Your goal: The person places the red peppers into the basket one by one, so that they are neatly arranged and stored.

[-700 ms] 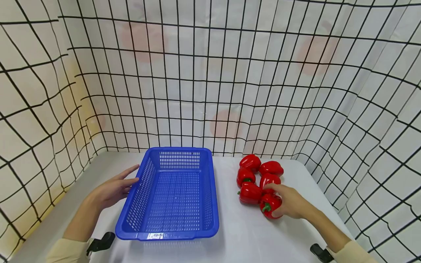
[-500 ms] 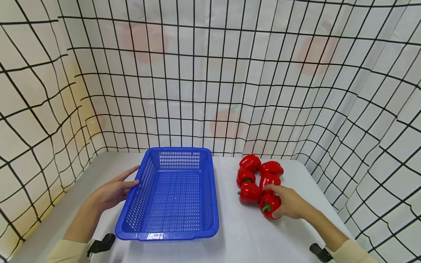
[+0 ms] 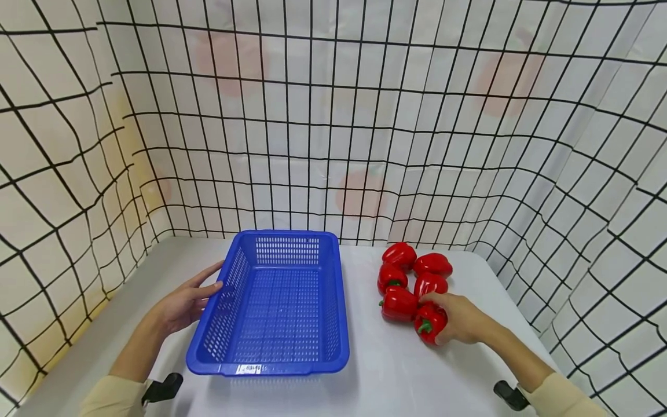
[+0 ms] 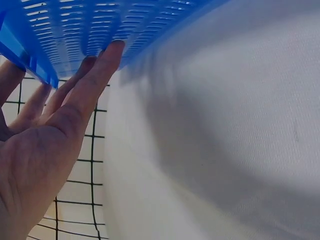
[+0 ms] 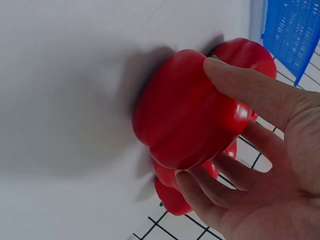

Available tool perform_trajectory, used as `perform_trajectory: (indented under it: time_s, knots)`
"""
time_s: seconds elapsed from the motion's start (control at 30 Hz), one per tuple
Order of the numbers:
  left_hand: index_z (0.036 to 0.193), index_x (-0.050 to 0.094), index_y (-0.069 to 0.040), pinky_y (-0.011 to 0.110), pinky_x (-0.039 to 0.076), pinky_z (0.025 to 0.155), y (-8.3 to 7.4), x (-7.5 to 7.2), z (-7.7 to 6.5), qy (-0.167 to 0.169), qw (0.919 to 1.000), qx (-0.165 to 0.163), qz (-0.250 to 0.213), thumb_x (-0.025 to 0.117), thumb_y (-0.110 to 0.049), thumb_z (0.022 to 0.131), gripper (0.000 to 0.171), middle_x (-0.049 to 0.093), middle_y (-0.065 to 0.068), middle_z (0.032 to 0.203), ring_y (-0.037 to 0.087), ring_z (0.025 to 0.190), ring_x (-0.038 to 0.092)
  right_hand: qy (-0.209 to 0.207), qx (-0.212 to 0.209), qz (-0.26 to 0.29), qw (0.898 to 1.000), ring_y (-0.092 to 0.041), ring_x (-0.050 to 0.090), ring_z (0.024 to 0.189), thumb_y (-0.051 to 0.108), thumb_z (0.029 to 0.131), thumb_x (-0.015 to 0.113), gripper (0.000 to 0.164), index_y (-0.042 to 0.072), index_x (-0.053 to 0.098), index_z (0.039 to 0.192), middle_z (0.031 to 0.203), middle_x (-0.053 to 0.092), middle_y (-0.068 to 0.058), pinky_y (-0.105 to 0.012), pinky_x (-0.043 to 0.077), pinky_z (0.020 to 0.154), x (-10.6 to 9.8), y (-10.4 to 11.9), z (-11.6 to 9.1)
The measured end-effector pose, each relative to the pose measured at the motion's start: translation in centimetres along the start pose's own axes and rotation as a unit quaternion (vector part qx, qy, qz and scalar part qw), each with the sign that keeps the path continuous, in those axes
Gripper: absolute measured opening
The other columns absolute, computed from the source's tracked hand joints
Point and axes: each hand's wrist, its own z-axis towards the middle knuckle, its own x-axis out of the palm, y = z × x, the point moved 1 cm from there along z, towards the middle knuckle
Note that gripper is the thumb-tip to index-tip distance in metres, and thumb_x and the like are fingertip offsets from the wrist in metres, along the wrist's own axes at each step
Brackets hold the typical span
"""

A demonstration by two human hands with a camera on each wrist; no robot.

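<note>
In the head view, a blue plastic basket (image 3: pixel 281 313) stands on the white table, left of centre. My left hand (image 3: pixel 182 304) is at its left side, thumb on the rim. In the left wrist view, fairly straight fingers (image 4: pixel 95 80) touch the basket's slotted outer wall (image 4: pixel 145 20). On the right, my right hand (image 3: pixel 461 318) holds the nearest red bell pepper (image 3: pixel 428 325), its green stem facing the front left. The right wrist view has that pepper (image 5: pixel 185 110) between thumb and fingers, close to the tabletop. Several other red bell peppers (image 3: pixel 399 304) lie clustered behind and left of it.
Black wire grid panels (image 3: pixel 325 145) backed by white printed sheeting enclose the table at the back and both sides. White tabletop (image 3: pixel 372 359) shows between the basket and the peppers.
The head view has shifted slightly, so the whole scene sits a little further right and higher. Both hands keep their places at the basket and the pepper.
</note>
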Motion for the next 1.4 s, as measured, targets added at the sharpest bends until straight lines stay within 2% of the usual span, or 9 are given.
perform_trajectory:
  time_s: [0.23, 0.53, 1.4]
  knots:
    - [0.165, 0.004, -0.027, 0.043, 0.060, 0.091, -0.1, 0.0, 0.1, -0.009, 0.9996, 0.007, 0.024, 0.055, -0.033, 0.105, 0.079, 0.063, 0.016, 0.135, 0.033, 0.107, 0.073, 0.011, 0.017, -0.009, 1.000, -0.036, 0.054, 0.118, 0.005, 0.061, 0.095, 0.081, 0.010, 0.061, 0.134, 0.124, 0.062, -0.011, -0.049, 0.062, 0.079, -0.2, -0.2, 0.2]
    - [0.165, 0.003, -0.025, 0.040, 0.062, 0.087, -0.4, -0.1, 0.4, -0.006, 0.9995, 0.013, 0.029, 0.055, -0.032, 0.105, 0.079, 0.067, 0.011, 0.128, 0.031, 0.105, 0.074, 0.012, 0.045, 0.000, 0.999, -0.035, 0.055, 0.115, 0.005, 0.058, 0.094, 0.084, 0.007, 0.061, 0.136, 0.122, 0.063, -0.012, -0.048, 0.063, 0.075, -0.3, -0.7, 0.2]
    - [0.165, 0.004, -0.027, 0.041, 0.061, 0.089, -0.2, -0.2, -0.1, -0.014, 0.9995, 0.004, 0.027, 0.056, -0.034, 0.104, 0.080, 0.066, 0.012, 0.131, 0.032, 0.106, 0.073, 0.001, 0.023, -0.009, 1.000, -0.031, 0.060, 0.108, 0.011, 0.059, 0.095, 0.076, 0.006, 0.061, 0.127, 0.117, 0.066, -0.013, -0.046, 0.063, 0.075, -1.4, 0.0, -0.4]
